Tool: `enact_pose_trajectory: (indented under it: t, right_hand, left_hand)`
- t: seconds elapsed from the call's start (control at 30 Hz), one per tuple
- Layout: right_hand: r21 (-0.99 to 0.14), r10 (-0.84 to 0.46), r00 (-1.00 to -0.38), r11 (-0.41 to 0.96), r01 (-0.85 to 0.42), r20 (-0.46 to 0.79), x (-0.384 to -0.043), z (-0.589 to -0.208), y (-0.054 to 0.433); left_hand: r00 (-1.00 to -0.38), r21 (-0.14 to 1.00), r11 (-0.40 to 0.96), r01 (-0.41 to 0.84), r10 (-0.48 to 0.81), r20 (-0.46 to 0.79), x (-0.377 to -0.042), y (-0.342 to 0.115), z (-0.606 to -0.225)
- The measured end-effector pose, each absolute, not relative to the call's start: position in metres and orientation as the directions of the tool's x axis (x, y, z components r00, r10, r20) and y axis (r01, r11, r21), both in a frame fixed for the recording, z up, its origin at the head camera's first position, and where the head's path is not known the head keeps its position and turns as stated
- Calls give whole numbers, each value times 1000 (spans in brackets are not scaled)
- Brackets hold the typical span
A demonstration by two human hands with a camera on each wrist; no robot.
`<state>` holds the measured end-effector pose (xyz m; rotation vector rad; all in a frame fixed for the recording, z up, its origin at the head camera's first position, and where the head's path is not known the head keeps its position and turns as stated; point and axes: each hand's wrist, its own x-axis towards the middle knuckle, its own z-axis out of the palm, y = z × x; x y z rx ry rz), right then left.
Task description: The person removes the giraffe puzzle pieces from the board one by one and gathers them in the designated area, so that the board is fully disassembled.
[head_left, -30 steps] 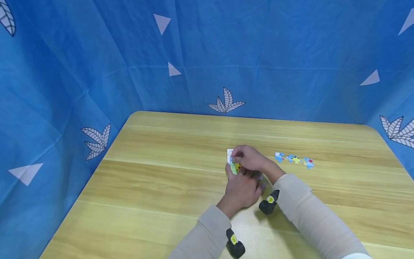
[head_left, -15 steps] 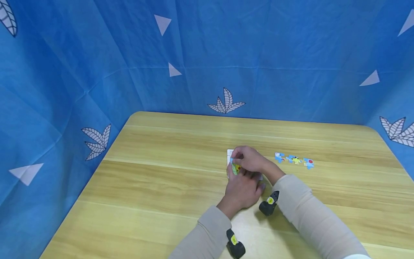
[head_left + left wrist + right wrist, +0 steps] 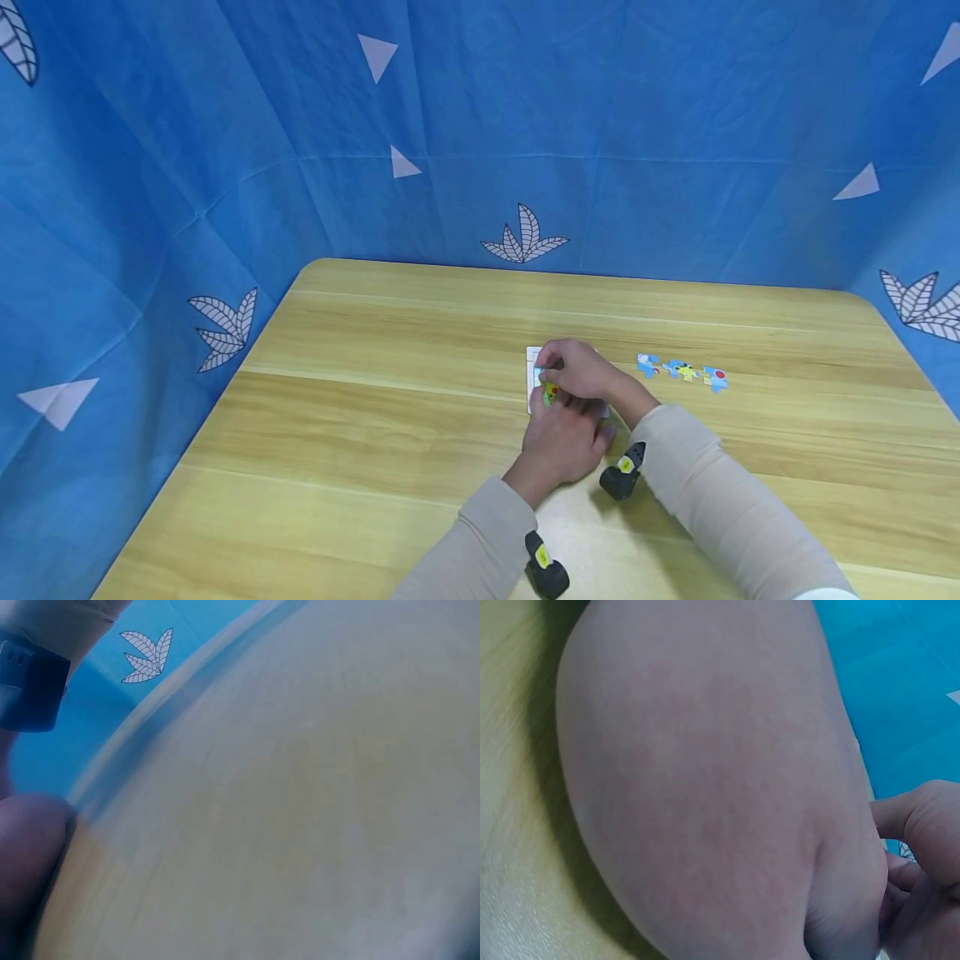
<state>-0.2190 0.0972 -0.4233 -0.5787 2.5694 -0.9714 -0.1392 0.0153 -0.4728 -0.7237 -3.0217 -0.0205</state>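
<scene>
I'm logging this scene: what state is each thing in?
Left hand: palm down on puzzle board
Right hand: fingers curled at puzzle board, grip unclear
Puzzle board: flat on the table, partly hidden
Loose puzzle pieces: lying in a row
Blue cloth: hung, creased
Wrist cameras: worn

Bright in the head view, paling to glare toward the near edge of the surface (image 3: pixel 337 400), softly shadowed beneath the right sleeve (image 3: pixel 731 492). Hazy, blurred and bowed along the surface's edge in the left wrist view. Dimmer in the right, darkly shadowed beside the right hand (image 3: pixel 712 787).
</scene>
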Motion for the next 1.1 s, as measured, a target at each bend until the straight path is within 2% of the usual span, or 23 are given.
enact_pose_trajectory:
  t: [0.63, 1.1]
  right_hand:
    - [-681, -459, -871, 695, -230, -174, -218, -422, 96]
    - [-710, -488, -863, 653, -264, -128, -214, -420, 100]
  left_hand:
    - [-887, -7, 887, 461, 461, 33, -139, 14, -473]
    - [-883, 10, 884, 468, 468, 36, -137, 13, -469]
